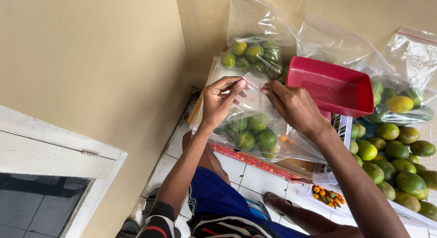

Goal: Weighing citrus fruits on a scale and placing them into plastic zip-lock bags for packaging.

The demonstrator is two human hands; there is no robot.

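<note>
Both arms reach forward and slightly inward from the bottom of the view, elbows bent, forearms bare, meeting over a clear plastic bag (255, 128) of green citrus fruits (257, 133). The bag rests in front of the person's knees, its long axis running away from the person toward the wall, its zip-seal mouth at the far end. The plastic is thin, glossy and creased; the fruits inside are round, smooth and green.

The left hand (221, 101) pinches the bag's mouth between thumb and fingers, closed on the seal strip. The right hand (293, 106) grips the same edge just beside it, fingers curled shut on the plastic.

A second filled bag (255, 51) leans against the cream wall beyond. A red rectangular plastic tray (332, 85) sits to the right, above a heap of loose green fruits (396, 165).
</note>
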